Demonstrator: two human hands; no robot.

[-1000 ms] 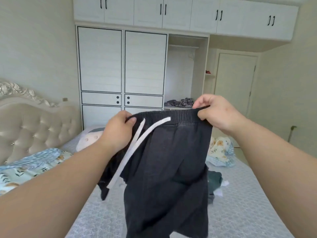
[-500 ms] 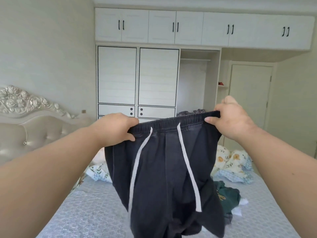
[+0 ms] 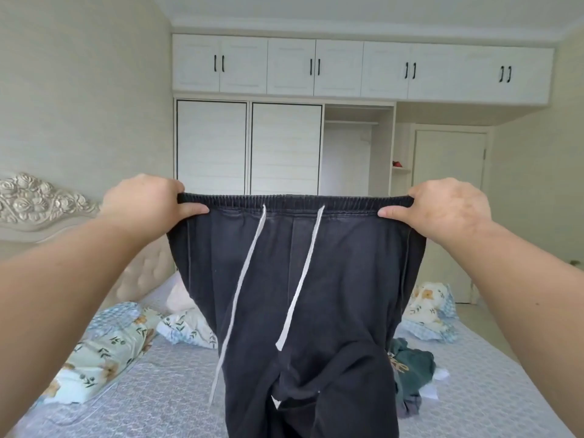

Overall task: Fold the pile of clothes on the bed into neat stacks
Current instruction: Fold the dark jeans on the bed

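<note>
Change: since the earlier frames you have drawn your hands further apart, so the waistband that sagged between them a second ago now runs taut and level, and both drawstrings hang straight down instead of trailing off to one side.
Head view, left hand (image 3: 148, 203): you pinch the left end of the waistband, thumb in front pointing inward, fingers curled behind the elastic.
Head view, right hand (image 3: 448, 210): you grip the right end of the waistband the same way, thumb across the front, fingers hidden behind the cloth.
Dark trousers (image 3: 309, 295): you hold them up in the air in front of you, above the bed, front side facing you, legs hanging down past the bottom edge of the view.
Drawstrings (image 3: 300, 279): two white cords drop from the middle of the waistband; the left one reaches lower than the right.
Bed (image 3: 158, 399): a pale blue patterned cover lies below the trousers.
Remaining clothes (image 3: 410, 371): a crumpled dark green garment lies on the bed just right of the hanging legs, with white pieces beside it; how many items are there, you cannot tell.
Floral bedding (image 3: 107, 349): bunched on the left of the bed, with more of it at the far right.
Headboard (image 3: 41, 203): tufted, with carved roses, at the left.
Wardrobe (image 3: 284, 147): white, on the far wall, one bay open.
</note>
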